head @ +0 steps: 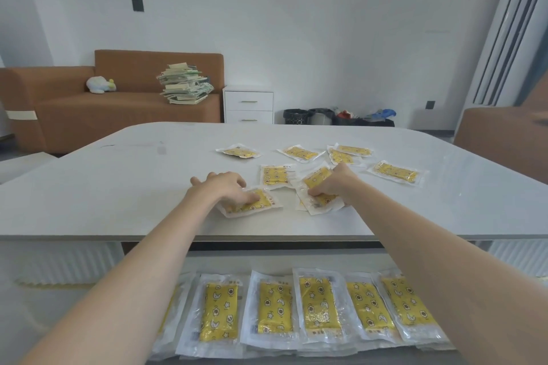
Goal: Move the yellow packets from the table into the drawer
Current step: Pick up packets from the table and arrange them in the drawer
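Well, both hands are out over the table (118, 187). The left hand (221, 188) lies palm down near the 6 o'clock edge, thumb and forefinger bent onto a packet (256, 207) that lies flat on the top. Its outer fingers spread toward 10 o'clock and touch nothing. Whether it pinches the packet or only presses it, I cannot tell.

The right hand (333, 184), at 3 o'clock of the left, has its fingers curled tight round a bunch (318, 179) of packets — two at least, crumpled, with their near ends against the table.

Loose packets (396, 172) lie flat farther out, from 12 to 2 o'clock of the hands: one just between the hands, one alone at 12, one alone at 2, and two at 1 o'clock that overlap.

The drawer (267, 261) stands open under the table's 6 o'clock edge, between the forearms. In it a row (218, 310) of packets lies side by side, long sides overlapping — the leftmost half hidden by the left arm.

Beyond the table a sofa (59, 109) at 11 o'clock carries a paper stack (185, 87), a cabinet (248, 104) stands at 12, and bins (296, 117) stand at 1.
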A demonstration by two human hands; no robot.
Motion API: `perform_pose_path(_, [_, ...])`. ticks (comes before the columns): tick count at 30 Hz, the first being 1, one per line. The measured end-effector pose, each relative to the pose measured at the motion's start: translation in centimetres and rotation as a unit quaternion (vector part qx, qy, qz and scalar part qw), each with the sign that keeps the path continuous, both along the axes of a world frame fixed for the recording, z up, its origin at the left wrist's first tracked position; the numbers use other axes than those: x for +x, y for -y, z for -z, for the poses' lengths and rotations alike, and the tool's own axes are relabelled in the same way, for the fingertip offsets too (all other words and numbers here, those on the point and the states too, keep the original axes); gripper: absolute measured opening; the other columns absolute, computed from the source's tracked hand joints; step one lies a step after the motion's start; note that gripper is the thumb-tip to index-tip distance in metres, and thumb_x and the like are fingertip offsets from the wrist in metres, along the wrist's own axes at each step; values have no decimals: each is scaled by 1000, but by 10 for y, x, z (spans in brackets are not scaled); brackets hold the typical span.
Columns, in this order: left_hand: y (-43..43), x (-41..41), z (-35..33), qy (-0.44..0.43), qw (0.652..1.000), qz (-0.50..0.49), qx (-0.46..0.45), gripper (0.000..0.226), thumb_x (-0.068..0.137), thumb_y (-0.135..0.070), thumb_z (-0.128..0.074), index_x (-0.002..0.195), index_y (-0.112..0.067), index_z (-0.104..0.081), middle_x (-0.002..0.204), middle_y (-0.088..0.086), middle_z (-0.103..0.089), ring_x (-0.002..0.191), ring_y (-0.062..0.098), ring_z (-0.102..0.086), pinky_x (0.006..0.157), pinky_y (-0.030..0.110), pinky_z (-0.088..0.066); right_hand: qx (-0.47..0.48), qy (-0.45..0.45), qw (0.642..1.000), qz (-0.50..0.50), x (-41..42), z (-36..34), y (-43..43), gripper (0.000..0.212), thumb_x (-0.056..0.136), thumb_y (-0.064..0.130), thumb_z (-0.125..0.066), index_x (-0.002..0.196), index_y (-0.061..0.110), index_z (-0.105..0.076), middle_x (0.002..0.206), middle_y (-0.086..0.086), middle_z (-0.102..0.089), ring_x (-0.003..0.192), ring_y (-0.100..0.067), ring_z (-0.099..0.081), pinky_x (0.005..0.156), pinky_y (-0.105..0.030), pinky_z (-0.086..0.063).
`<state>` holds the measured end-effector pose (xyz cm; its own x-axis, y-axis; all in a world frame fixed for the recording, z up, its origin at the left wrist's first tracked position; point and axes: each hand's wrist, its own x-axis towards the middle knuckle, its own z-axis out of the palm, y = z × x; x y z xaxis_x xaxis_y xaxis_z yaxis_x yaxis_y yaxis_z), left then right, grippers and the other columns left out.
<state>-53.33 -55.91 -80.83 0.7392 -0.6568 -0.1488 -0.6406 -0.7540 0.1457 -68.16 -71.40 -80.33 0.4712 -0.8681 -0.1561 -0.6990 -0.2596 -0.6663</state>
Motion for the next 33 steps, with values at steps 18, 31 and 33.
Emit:
perform_pose_path(18, [-46,-57,20,-230,901,-113,-349,60,91,-33,-59,131,-1,-26,124,12,-51,107,24,-54,81,33,-44,30,196,976,-88,-76,13,-42,60,87,29,-66,133,12,-31,120,-6,-56,104,-21,-58,83,-31,-45])
perform_pose_path(31, [-59,-110,44,-264,923,5,-281,28,91,-33,-59,89,-8,-47,82,0,-47,79,15,-47,67,27,-36,224,31,951,-210,-147,24,-49,33,87,23,-68,109,0,-63,101,-10,-68,85,-20,-65,76,-29,-53])
perform_pose_path(33, [-57,-119,48,-299,918,6,-259,26,92,-28,-60,96,-3,-51,89,2,-58,87,17,-57,69,27,-45,233,4,954,-191,-155,29,-47,25,87,23,-68,101,4,-63,101,-8,-67,85,-20,-64,74,-27,-52])
